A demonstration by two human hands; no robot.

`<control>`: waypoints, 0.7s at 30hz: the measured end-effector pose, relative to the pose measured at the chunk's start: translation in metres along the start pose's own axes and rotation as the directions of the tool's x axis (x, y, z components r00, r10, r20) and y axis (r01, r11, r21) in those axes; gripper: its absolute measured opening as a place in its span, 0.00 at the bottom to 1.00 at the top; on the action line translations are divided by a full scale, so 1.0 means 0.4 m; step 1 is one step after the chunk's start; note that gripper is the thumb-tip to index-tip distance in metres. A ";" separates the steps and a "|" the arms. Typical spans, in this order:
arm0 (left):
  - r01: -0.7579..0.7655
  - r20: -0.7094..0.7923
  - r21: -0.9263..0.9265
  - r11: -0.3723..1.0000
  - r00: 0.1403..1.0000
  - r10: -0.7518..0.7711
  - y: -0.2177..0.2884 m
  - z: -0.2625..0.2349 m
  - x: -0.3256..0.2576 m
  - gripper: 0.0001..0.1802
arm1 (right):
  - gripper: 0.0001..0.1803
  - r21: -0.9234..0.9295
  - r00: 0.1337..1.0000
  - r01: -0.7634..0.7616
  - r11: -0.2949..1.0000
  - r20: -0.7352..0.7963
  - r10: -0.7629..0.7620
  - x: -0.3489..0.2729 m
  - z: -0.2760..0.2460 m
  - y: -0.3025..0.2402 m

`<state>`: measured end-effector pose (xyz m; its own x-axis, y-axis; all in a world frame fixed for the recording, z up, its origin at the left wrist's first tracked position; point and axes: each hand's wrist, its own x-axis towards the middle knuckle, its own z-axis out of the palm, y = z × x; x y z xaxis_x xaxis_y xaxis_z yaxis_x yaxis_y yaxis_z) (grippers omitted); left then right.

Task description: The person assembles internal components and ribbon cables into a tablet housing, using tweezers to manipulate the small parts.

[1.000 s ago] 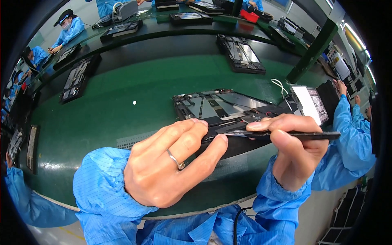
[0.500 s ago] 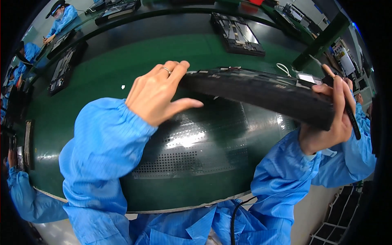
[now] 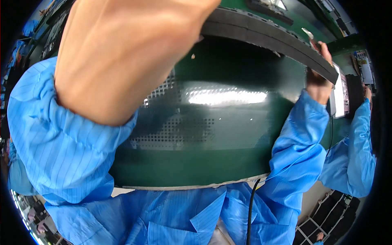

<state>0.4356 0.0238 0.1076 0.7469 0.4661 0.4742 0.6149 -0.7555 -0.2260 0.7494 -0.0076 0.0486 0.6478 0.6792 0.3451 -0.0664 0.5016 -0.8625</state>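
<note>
A long, flat black device housing [image 3: 265,36] is lifted over the green table [image 3: 196,167], its thick black side facing me. My left hand [image 3: 126,57] looms large and close at the upper left, covering the housing's left end; its fingers are hidden past the top edge of the picture. At the other end, my right hand [image 3: 319,87] grips the housing from behind and below. A slim tool with a pale tip [image 3: 312,40] sticks up beside my right fingers; its kind is unclear.
Perforated clear sheeting [image 3: 175,130] covers the tabletop before me. Another black unit [image 3: 272,9] lies at the back. To the right are a white panel [image 3: 339,96] and a co-worker's blue sleeve [image 3: 351,163]. A black cable [image 3: 250,208] hangs at my front; a rack [image 3: 322,222] stands lower right.
My left hand has come up and much closer to the camera, its fingers leaving the picture. The housing has risen toward the top and turned, and my right hand has moved up with it.
</note>
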 end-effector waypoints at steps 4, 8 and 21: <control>-0.057 -0.035 -0.369 0.928 0.998 0.048 0.020 0.072 -0.047 0.25 | 0.17 -0.470 0.982 0.190 0.862 0.080 -0.173 -0.040 -0.006 -0.146; -0.184 -0.275 -0.404 0.896 0.959 0.073 0.095 0.139 -0.137 0.27 | 0.16 -0.370 0.975 0.189 0.910 0.181 -0.128 -0.248 0.025 -0.195; -0.214 -0.270 -0.393 0.894 0.957 0.111 0.153 0.217 -0.170 0.22 | 0.05 -0.570 0.708 -0.373 0.732 0.335 0.622 -0.432 0.115 -0.070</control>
<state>0.4444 -0.0142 -0.0126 0.7143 0.2380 0.6581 0.2907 -0.9563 0.0303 0.6041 -0.1143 0.0301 0.1628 0.9721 -0.1687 0.1423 -0.1923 -0.9710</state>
